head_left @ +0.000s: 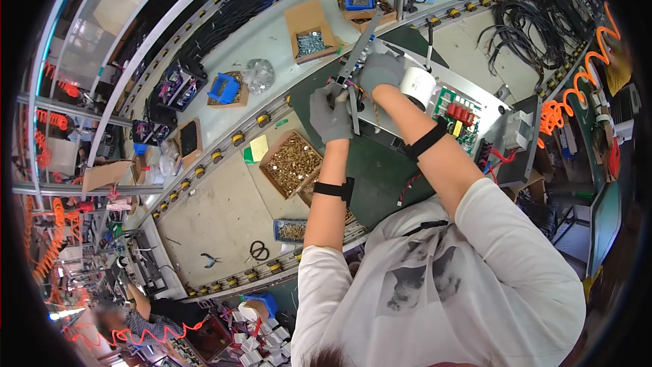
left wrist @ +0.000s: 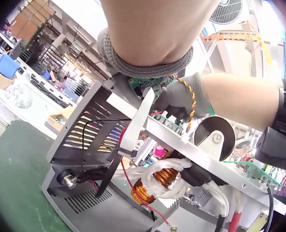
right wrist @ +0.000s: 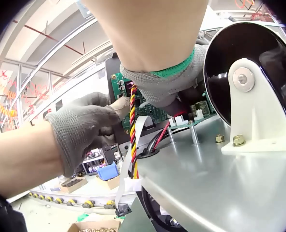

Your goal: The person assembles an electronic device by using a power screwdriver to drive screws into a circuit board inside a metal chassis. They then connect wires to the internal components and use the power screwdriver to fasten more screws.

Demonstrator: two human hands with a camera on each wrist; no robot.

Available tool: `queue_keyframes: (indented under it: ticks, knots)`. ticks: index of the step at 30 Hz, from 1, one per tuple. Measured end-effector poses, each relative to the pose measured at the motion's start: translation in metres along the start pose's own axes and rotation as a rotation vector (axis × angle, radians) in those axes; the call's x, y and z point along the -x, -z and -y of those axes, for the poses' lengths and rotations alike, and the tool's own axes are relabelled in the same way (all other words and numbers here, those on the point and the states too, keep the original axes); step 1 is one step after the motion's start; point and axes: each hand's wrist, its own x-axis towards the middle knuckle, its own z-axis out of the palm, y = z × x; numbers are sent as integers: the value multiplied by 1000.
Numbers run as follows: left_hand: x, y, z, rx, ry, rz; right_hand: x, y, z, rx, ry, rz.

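My left hand, in a grey glove with a bare fingertip showing, holds the edge of an upright dark panel. That panel carries a green circuit board. Beside the fingertip hangs a twisted red, yellow and black wire bundle. My right hand, gloved too, reaches behind the panel over a small board with white connectors. Its fingertips are mostly hidden, and I cannot tell whether they pinch anything. A grey ribbon cable droops below the hands. The metal chassis plate lies under the right hand.
On the chassis stand a white cylinder and a green board with red parts. Copper coils sit inside the grey housing. Left of the green mat is a box of brass fasteners. Pliers lie farther left.
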Motion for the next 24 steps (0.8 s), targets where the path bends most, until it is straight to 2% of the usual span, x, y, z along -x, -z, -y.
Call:
queue_keyframes:
  ticks: [1, 3, 11, 16, 18, 19, 20, 22, 23, 24]
  knots:
    - [0, -1, -1, 34, -3, -7, 0, 2, -1, -1, 7, -3]
    - [1, -3, -3, -17, -19, -28, 0, 7, -4, -45, 6, 125]
    - [3, -3, -2, -88, -80, -40, 7, 5, -4, -78, 54, 51]
    - [-1, 1, 0, -104, -23, 58, 11, 9, -2, -115, 25, 27]
    - [4, 0, 1, -35, -47, 11, 23, 19, -5, -64, 96, 29]
    - [11, 0, -2, 33, -57, -36, 27, 19, -11, -44, 195, 9]
    - [18, -1, -5, 40, -69, -39, 29, 19, -15, -46, 194, -5]
    - [41, -1, -15, -126, -132, -208, 47, 26, -20, -271, 229, 69]
    - [53, -4, -20, -123, -137, -204, 56, 30, -23, -273, 224, 65]
    - [65, -7, -26, -22, -26, -129, 66, 34, -27, -290, 279, 82]
